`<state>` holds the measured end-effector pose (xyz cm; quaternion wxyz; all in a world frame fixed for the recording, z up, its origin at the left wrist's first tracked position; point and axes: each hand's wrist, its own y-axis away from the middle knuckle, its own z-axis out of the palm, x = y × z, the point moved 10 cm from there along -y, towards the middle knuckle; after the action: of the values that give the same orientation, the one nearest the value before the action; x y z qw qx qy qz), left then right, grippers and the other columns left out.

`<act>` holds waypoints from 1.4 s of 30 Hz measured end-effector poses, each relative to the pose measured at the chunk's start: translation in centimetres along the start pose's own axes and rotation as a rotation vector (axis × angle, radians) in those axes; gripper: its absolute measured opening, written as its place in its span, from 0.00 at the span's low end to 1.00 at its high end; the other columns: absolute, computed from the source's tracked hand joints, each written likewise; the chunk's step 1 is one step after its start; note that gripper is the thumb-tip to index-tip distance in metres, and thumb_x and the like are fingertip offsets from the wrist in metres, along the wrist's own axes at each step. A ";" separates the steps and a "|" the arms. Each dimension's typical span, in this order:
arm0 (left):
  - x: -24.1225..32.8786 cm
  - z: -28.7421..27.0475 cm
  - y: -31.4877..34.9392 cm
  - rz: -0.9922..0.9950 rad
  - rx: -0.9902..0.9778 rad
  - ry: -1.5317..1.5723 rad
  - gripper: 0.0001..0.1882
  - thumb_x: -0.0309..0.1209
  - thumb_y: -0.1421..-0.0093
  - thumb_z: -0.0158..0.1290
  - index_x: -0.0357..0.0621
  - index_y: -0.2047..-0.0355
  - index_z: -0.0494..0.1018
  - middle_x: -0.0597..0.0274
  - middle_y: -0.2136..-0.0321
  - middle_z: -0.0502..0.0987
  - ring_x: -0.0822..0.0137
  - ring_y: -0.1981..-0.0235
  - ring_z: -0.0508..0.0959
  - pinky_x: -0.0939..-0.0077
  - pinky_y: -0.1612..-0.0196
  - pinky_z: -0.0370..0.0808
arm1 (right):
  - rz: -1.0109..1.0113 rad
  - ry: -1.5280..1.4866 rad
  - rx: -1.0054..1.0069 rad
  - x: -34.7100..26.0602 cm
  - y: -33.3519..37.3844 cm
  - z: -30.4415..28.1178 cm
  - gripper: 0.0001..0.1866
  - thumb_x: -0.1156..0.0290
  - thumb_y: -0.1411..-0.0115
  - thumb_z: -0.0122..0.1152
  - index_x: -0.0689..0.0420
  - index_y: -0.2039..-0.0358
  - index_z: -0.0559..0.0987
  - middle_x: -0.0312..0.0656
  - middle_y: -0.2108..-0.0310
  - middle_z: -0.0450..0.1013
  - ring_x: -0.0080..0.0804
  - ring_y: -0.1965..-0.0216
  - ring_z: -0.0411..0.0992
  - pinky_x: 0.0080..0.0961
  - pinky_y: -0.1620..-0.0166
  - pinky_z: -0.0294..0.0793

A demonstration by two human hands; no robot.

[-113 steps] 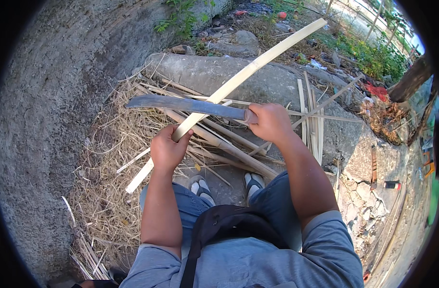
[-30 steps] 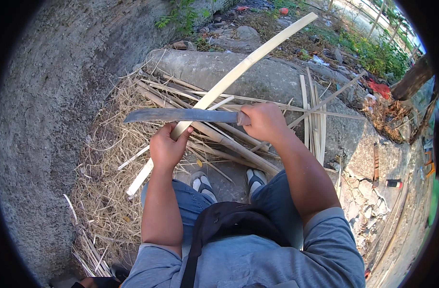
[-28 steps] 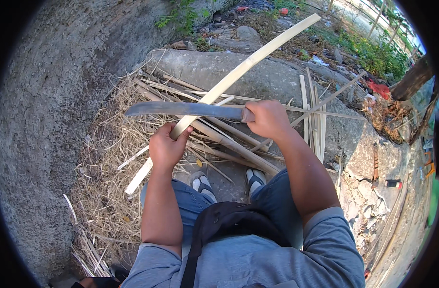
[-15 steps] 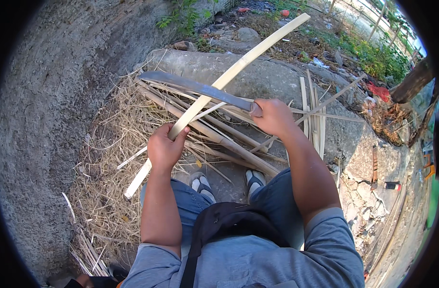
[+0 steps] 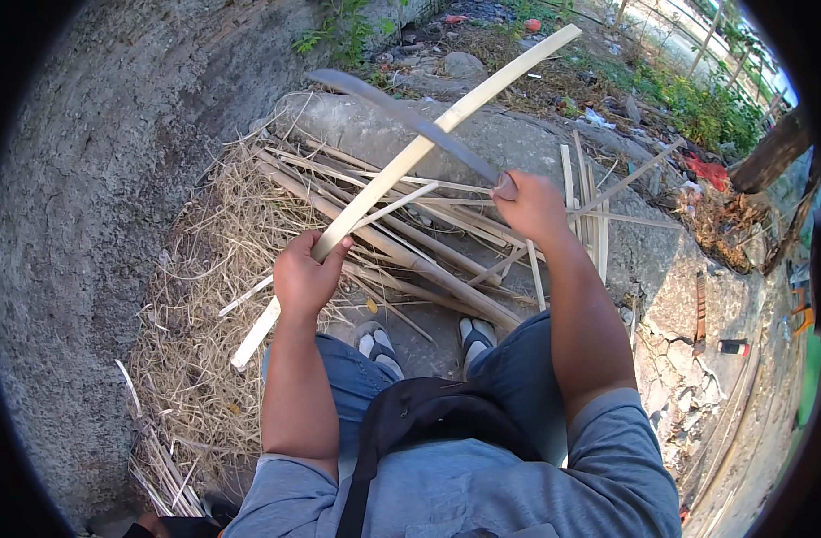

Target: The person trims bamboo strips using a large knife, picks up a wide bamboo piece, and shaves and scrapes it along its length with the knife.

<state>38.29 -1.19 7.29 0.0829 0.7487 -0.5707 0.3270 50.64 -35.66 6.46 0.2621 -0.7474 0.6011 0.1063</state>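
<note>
A long pale strip, likely split bamboo (image 5: 388,170), slants from the lower left to the upper right. My left hand (image 5: 308,273) is closed round it near its lower end, thumb on top. My right hand (image 5: 531,204) grips the handle of a machete (image 5: 419,125). Its long grey blade crosses the strip above the middle, tip toward the upper left. Whether the blade touches the strip I cannot tell. Beneath both lie several bamboo poles (image 5: 406,255) and narrow strips, partly hidden by my hands and the held strip.
Curly shavings (image 5: 204,314) cover the ground at left, beside a rough grey wall (image 5: 69,224). A large stone slab (image 5: 509,148) lies beyond the poles. Thin strips (image 5: 594,215) lean at right. My sandalled feet (image 5: 379,348) stand just below the poles.
My right hand has moved the machete up and slightly right, so the blade now crosses the strip farther from my left hand. The left hand and strip have hardly moved.
</note>
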 end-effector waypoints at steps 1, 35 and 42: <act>-0.1 -0.2 0.0 0.002 0.008 -0.016 0.22 0.49 0.45 0.68 0.40 0.69 0.81 0.54 0.81 0.79 0.55 0.79 0.81 0.63 0.73 0.75 | -0.001 0.000 0.002 0.9 -0.2 0.2 0.16 0.58 0.45 0.67 0.56 0.62 0.83 0.53 0.68 0.80 0.57 0.63 0.78 0.47 0.61 0.76; -0.1 0.1 0.0 -0.022 -0.003 -0.036 0.22 0.50 0.45 0.68 0.41 0.70 0.80 0.55 0.81 0.79 0.54 0.78 0.80 0.63 0.72 0.75 | 0.003 -0.068 -0.146 -1.5 0.4 1.2 0.15 0.57 0.44 0.69 0.56 0.64 0.82 0.53 0.70 0.79 0.57 0.64 0.77 0.47 0.61 0.75; 0.8 1.1 0.3 -0.018 -0.037 -0.061 0.23 0.50 0.46 0.68 0.41 0.69 0.81 0.54 0.80 0.80 0.54 0.78 0.81 0.62 0.72 0.75 | -0.243 0.041 -0.189 -5.4 1.6 2.5 0.11 0.62 0.46 0.66 0.54 0.66 0.82 0.52 0.71 0.79 0.55 0.65 0.78 0.50 0.62 0.75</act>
<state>38.57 -2.46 6.86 0.0822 0.7616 -0.5723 0.2925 48.17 -29.97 6.50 0.1891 -0.8380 0.4989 0.1147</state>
